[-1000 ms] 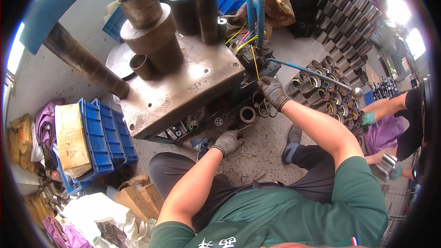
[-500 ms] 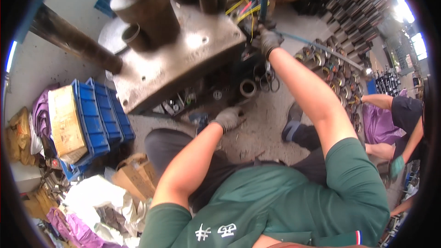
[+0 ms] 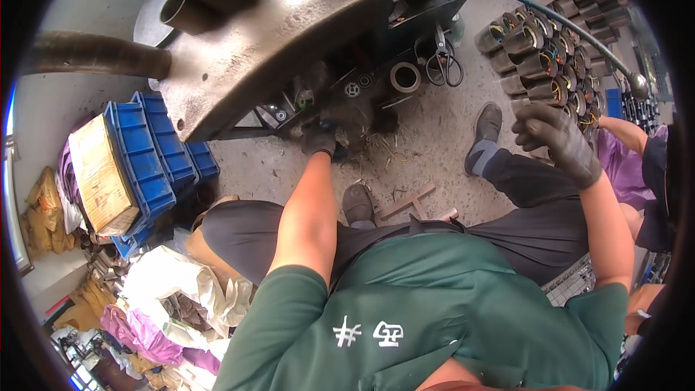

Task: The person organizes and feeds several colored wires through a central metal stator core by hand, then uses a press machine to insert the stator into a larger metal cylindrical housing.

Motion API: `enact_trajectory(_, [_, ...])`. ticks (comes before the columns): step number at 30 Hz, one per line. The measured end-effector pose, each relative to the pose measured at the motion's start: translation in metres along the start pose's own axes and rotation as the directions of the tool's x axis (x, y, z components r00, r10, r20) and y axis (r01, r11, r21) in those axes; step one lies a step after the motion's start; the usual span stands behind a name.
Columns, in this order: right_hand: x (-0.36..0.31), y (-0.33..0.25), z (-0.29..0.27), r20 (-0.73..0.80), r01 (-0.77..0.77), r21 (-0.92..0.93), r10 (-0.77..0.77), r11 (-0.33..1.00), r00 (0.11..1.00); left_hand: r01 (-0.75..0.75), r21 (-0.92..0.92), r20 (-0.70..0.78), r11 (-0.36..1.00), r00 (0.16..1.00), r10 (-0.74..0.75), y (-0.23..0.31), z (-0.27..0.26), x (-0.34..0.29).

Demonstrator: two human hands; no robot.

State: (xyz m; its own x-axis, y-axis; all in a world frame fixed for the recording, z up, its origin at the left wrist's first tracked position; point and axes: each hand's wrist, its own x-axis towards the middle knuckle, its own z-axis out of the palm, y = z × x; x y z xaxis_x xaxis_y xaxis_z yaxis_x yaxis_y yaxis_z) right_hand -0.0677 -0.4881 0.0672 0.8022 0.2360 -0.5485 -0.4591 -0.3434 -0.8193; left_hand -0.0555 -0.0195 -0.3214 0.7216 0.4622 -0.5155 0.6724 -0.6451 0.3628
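Observation:
My left hand (image 3: 318, 139), in a dark glove, reaches down below the edge of a heavy metal machine plate (image 3: 271, 32). It is beside a small blue thing (image 3: 339, 150) that I cannot make out, and its fingers are hidden in shadow. My right hand (image 3: 559, 143), in a grey glove, is raised above my right thigh with its fingers curled in; nothing shows in it. Scissors (image 3: 444, 65) and a metal ring (image 3: 405, 77) are at the machine's lower shelf, near small round parts (image 3: 352, 89).
Metal cylinders with coloured wires inside (image 3: 543, 58) are stacked at the right, under a long lever (image 3: 572, 25) with a ball end. Blue crates (image 3: 148, 152) and a cardboard piece (image 3: 101, 174) stand left. Another person's arm (image 3: 624, 132) shows far right. A brown frame (image 3: 409, 203) lies on the floor.
My right hand has left the blue uprights by the lever and drawn back to the right. My left hand has moved left to the blue thing. The view has shifted too.

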Motion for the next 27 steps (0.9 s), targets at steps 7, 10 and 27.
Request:
enact_trajectory(7, [-0.016, 0.020, -0.021, 0.115, 0.279, -0.820, -0.333, 0.501, 0.936, -0.045, -0.213, -0.128, 0.976, 0.992, 0.018, -0.003, 0.074, -0.033])
enact_trajectory(10, [-0.014, 0.003, -0.021, 0.098, 0.246, -0.695, -0.250, 0.676, 0.963, -0.460, -0.078, -0.316, 0.884, 0.853, 0.415, 0.004, 0.096, -0.020])
enact_trajectory(27, [-0.014, 0.009, -0.037, 0.372, 0.449, -0.626, -0.262, 0.638, 0.890, -0.684, 0.214, 0.410, 0.698, 0.711, 0.571, 0.094, 0.087, -0.109])
